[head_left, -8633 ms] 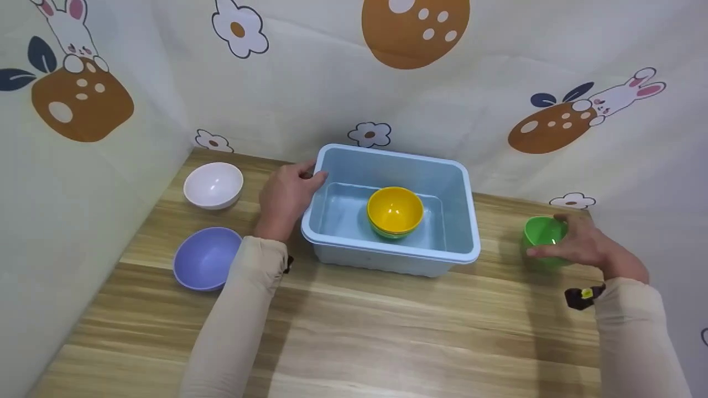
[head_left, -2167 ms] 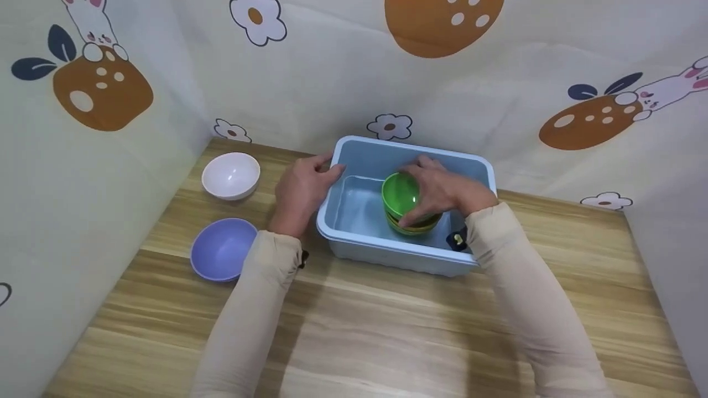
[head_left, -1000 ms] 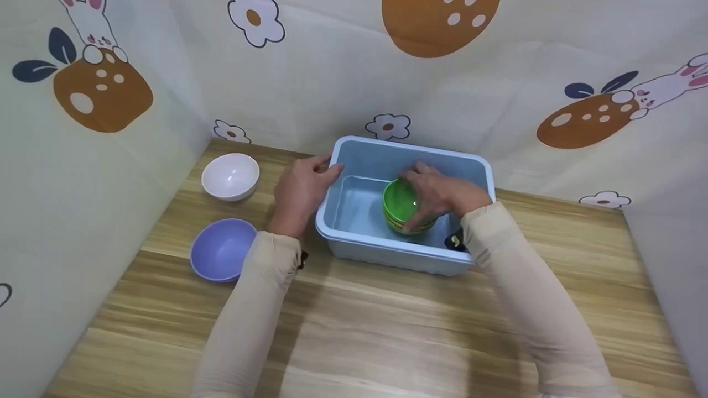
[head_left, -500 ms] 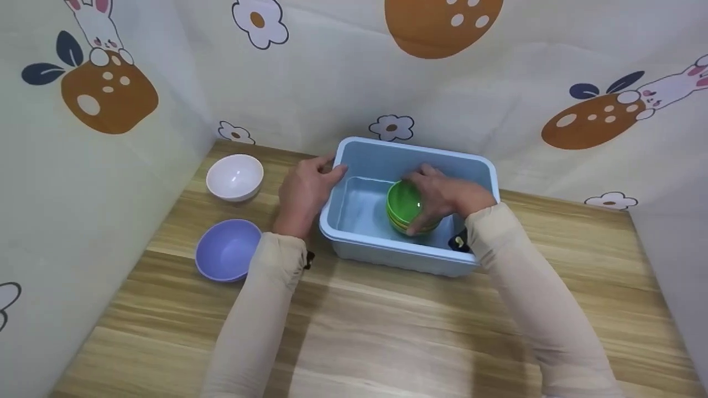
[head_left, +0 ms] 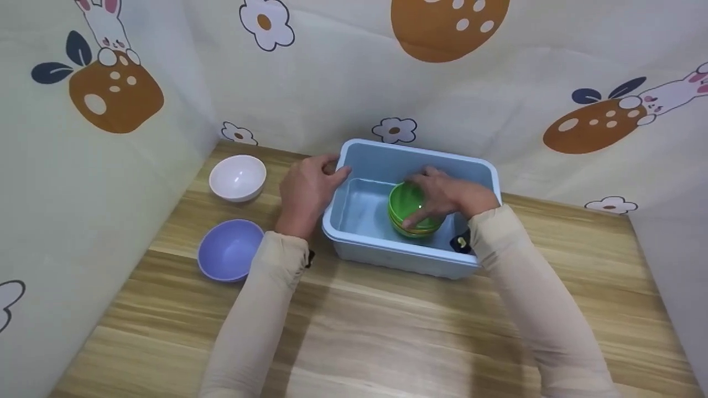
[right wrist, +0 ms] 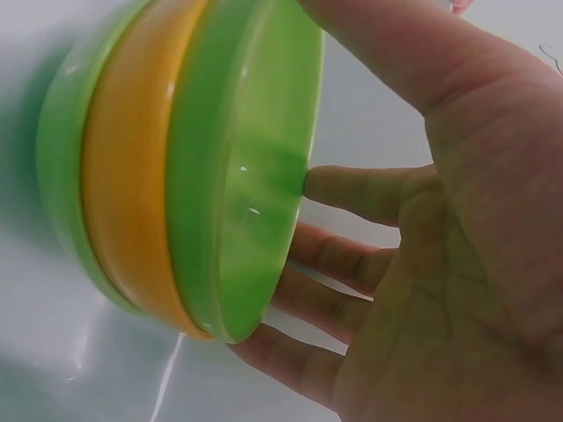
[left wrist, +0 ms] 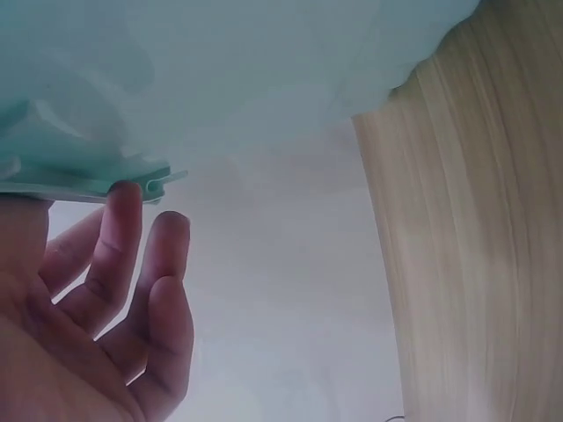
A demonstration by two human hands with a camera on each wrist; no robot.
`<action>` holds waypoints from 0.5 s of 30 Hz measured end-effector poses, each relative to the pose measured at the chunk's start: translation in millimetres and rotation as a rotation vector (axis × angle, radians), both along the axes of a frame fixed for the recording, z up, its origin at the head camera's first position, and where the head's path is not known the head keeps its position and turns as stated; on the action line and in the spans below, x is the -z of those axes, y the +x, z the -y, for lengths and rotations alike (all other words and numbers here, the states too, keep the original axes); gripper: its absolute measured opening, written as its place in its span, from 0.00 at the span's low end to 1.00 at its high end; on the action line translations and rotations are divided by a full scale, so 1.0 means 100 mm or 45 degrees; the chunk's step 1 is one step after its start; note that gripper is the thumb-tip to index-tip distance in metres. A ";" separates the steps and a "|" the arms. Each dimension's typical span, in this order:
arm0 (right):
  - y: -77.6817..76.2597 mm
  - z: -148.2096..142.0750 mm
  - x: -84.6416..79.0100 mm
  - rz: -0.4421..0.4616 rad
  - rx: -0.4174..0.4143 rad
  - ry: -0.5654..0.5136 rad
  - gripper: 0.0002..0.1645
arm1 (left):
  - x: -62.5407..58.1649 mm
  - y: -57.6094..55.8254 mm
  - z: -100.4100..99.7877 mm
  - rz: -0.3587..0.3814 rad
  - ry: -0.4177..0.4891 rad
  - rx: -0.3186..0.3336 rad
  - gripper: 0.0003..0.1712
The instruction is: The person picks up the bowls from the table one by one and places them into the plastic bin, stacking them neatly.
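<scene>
A light blue plastic tub (head_left: pixel 409 257) stands on the table. My left hand (head_left: pixel 307 190) holds its left rim, thumb over the edge and fingers outside; in the left wrist view a fingertip (left wrist: pixel 123 193) touches the rim from beneath. Inside the tub is a stack of small bowls: a green bowl (head_left: pixel 404 202) on top, a yellow bowl (right wrist: pixel 127 176) below it, and another green bowl (right wrist: pixel 62 167) at the bottom. My right hand (head_left: pixel 442 193) is spread around the top bowl's rim, its fingers fairly straight; some fingertips are hidden behind the bowl.
Left of the tub are a white bowl (head_left: pixel 238 178) and a purple bowl (head_left: pixel 229 251), the latter partly covered by the left sleeve. A patterned cloth (head_left: pixel 310 77) hangs behind and beside the wooden table (head_left: pixel 381 331).
The green bowl was carried from the table's right side into the tub and lowered onto the stack. Lately my right thumb has lifted slightly from the stack. The left hand stays at the rim.
</scene>
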State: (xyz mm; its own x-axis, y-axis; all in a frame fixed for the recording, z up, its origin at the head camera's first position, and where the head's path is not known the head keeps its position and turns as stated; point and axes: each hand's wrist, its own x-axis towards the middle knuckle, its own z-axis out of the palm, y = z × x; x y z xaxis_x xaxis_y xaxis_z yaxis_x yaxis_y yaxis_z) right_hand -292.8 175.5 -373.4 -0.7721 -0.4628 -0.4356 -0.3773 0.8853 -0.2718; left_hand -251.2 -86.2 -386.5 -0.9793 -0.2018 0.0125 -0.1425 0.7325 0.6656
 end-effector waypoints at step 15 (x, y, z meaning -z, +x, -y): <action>-0.06 -0.06 -0.22 -0.039 -0.036 -0.177 0.47 | -0.02 0.01 0.02 -0.089 -0.011 -0.001 0.29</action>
State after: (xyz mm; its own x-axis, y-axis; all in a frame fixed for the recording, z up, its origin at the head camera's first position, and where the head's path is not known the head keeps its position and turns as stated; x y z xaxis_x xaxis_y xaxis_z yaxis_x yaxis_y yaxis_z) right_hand -298.6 181.4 -351.2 -0.7698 -0.5389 -0.3419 -0.4117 0.8287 -0.3793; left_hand -250.5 -88.2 -384.3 -0.9759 -0.2022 0.0823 -0.0967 0.7383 0.6675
